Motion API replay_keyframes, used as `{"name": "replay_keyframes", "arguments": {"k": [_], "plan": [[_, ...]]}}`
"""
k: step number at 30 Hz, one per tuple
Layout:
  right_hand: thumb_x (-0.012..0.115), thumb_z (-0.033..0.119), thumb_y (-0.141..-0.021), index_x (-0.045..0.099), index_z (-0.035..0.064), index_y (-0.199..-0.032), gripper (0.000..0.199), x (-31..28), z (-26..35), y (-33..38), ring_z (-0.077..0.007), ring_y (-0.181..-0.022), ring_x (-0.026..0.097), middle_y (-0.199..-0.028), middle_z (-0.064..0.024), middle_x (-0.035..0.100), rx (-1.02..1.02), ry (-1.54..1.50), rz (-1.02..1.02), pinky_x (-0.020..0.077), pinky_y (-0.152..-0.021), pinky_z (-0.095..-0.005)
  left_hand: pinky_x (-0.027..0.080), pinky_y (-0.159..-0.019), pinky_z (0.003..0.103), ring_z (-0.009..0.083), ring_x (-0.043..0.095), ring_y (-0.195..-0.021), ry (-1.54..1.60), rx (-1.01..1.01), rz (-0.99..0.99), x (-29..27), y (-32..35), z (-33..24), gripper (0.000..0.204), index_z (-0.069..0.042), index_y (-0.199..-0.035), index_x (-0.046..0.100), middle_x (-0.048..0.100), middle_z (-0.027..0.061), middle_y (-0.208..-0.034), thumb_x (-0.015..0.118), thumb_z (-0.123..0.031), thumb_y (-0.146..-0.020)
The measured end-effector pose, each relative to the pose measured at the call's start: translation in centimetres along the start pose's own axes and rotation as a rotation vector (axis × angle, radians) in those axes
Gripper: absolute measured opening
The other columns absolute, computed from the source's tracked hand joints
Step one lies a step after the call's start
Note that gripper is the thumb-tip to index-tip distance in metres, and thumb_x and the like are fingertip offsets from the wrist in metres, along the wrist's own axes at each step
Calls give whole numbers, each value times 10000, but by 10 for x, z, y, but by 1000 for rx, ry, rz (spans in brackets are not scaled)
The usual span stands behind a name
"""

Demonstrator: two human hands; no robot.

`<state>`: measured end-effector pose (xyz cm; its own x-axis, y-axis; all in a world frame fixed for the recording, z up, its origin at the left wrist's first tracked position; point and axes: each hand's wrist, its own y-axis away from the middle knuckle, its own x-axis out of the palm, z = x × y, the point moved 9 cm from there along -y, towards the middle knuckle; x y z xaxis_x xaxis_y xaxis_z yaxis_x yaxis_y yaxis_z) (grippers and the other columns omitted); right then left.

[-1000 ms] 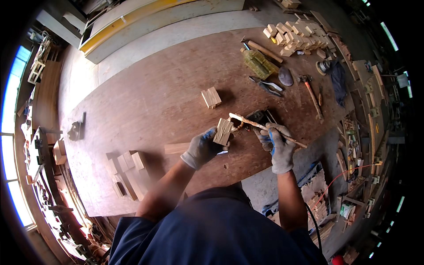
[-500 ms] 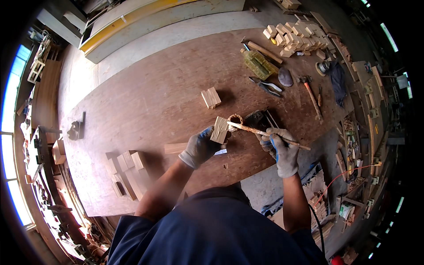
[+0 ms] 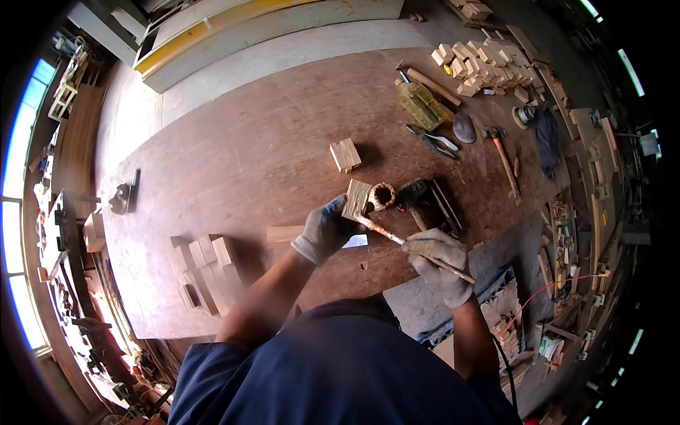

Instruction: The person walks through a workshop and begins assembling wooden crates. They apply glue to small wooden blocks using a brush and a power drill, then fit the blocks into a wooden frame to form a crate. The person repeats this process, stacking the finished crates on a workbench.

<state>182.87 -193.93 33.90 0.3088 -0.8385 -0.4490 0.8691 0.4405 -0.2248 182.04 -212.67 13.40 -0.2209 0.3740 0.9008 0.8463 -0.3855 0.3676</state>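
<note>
Right hand [image 3: 438, 261]: gloved fingers pinched round a stained stick [image 3: 383, 232]; near edge of the desk [image 3: 248, 142] slants beneath them.
Left hand [image 3: 327, 230]: gloved fingers closed on a wood block [image 3: 356, 197], which juts past the fingertips.
Stick tip: shifted from in front of the pot [image 3: 377, 205] to the block's lower end, looks touching. Reads as block being worked now, pot off to one side.
Pot: crusted rim, just right of and beyond left fingers.
Dark metal tool [image 3: 425, 207]: just beyond right fingers; limits forward swing.
Second block [image 3: 346, 155]: beyond left fingers.
Open room: broad desk stretch, left and beyond left fingers.
Pliers [image 3: 433, 142]: well beyond right fingers.
Stacked blocks [image 3: 489, 65]: farther still.
</note>
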Motion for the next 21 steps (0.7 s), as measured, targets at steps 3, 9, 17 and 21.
{"name": "replay_keyframes", "arguments": {"k": [3, 9, 17, 21], "plan": [[692, -53, -879, 761, -4, -990, 139, -5, -1, -5, -194, -878, 724, -1036, -144, 746, 13, -80, -4, 597, -750, -304, 593, -950, 439, 295, 692, -1093, 10, 8, 46, 2, 0, -2, 448, 6, -1405, 570, 693, 166, -1266, 480, -331, -1123], [694, -102, -843, 754, -26, -962, 154, -18, -4, -21, -237, -893, 751, -984, -152, 763, 13, 14, -139, 620, -776, -329, 593, -962, 432, 279, 688, -1126, -60, 12, 86, 4, 3, -3, 457, 12, -1427, 558, 690, 173, -1293, 460, -322, -1131], [701, -63, -851, 756, -11, -949, 123, -11, 1, -13, -222, -850, 751, -955, -129, 764, 18, -53, 27, 615, -746, -329, 579, -850, 434, 293, 687, -1009, -12, 38, -51, 2, 1, -7, 419, 0, -1352, 596, 716, 147, -1167, 463, -322, -1120], [666, -45, -896, 740, -29, -942, 88, -20, -12, -21, -191, -845, 734, -922, -119, 750, 96, -167, -8, 607, -766, -306, 581, -853, 437, 290, 692, -1027, 7, -9, -45, 3, 3, -3, 421, -3, -1360, 595, 717, 148, -1193, 473, -324, -1116]]}}
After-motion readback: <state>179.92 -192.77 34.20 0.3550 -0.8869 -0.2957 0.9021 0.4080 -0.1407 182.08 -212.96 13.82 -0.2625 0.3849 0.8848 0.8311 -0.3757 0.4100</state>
